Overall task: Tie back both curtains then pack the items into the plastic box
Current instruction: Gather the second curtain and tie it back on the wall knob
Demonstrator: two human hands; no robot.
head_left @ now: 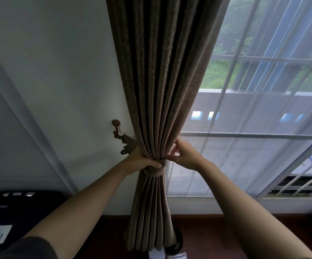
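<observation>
No writing is showing that can be read. The brown curtain [160, 90] is hanging beside the window [263, 109], gathered at its waist by a tie-back [154, 171]. The left hand [142, 161] is gripping the curtain just above that band — the right hand [184, 156] is pinching its window-side edge. A wall hook [116, 126] is sitting on the curtain's other side.

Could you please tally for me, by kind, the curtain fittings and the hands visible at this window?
Curtain: 1
Tieback: 1
Wall hook: 1
Sheer: 1
Hands: 2, left hand gripping the gathered curtain, right hand pinching at its edge
Total: 6
</observation>
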